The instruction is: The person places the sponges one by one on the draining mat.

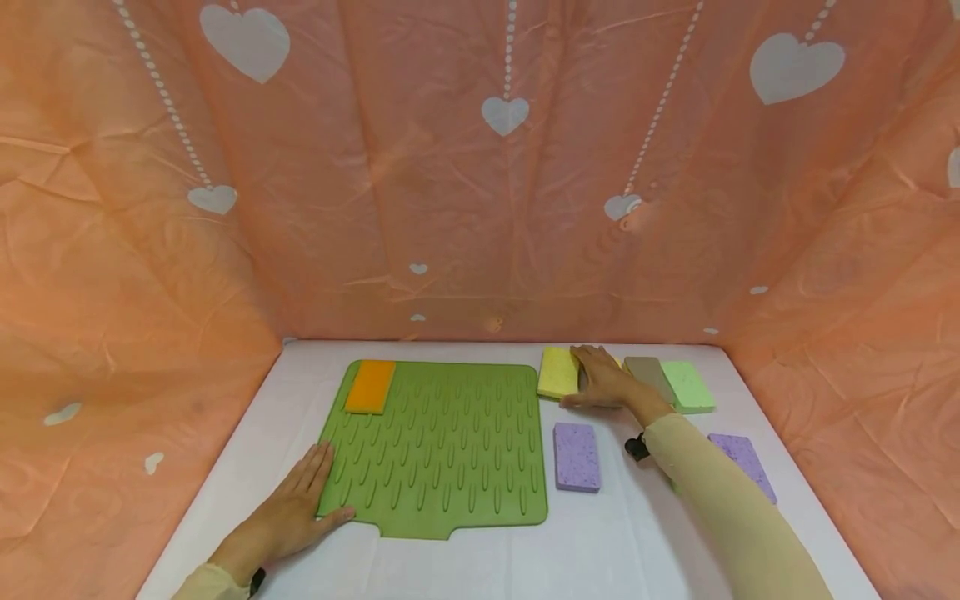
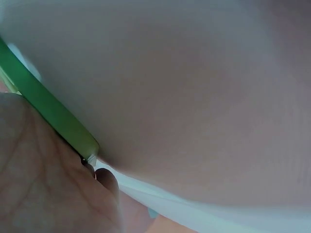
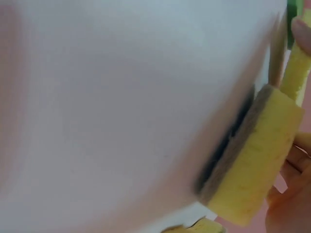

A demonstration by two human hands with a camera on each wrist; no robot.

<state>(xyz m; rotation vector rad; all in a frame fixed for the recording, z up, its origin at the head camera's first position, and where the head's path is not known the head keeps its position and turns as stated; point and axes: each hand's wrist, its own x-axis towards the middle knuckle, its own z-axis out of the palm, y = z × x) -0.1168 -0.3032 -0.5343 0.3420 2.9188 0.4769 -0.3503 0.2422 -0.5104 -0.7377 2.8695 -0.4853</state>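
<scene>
Showing beneath the right hand (image 1: 609,383)'s fingers — grip cannot be confirmed — yellow scouring sponge (image 3: 255,155); left hand (image 1: 294,506), fingers straight, touching green mat (image 1: 442,450).

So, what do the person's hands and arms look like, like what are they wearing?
The left hand and right hand are both bare, with no gloves. The left sleeve and right sleeve are plain pale cream, with no print showing. A small black item shows at the right wrist and a dark item at the left.
</scene>
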